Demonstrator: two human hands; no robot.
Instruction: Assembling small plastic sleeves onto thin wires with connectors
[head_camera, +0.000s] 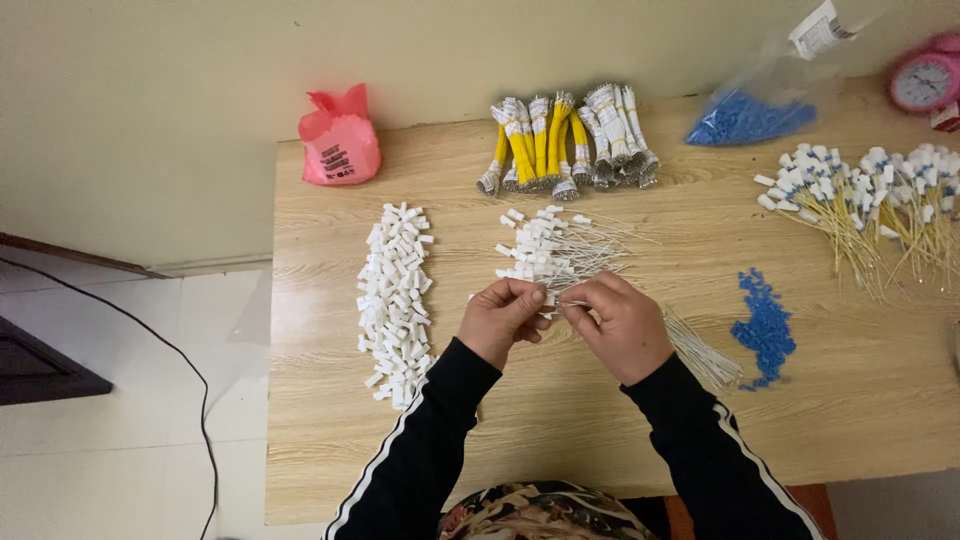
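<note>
a pink plastic bag (340, 140) sits at the far left corner of the wooden counter (560, 440), with a long heap of small white plastic housings (396, 300) strewn just below it. at centre, the left hand (503, 318) and right hand (622, 322) meet close together, fingertips pinched on one white connector piece (549, 297) and the thin wire entering it, held just above the counter; this reads as the joining step, a wire being seated in its housing. just beyond the hands lies a pile of finished white-tipped wires (555, 250), and farther back rest bundles of yellow and white wire (570, 145). loose bare wires (700, 355) fan out beside the right wrist. to the right, a scatter of small blue pieces (765, 325) lies on the counter, a clear bag of more blue pieces (750, 118) stands at the back, a spread of yellow wires with white ends (870, 205) fills the far right, and a pink clock (925, 80) peeks in at the corner. the next move would likely call for a firm, straight push and a fresh wire.
</note>
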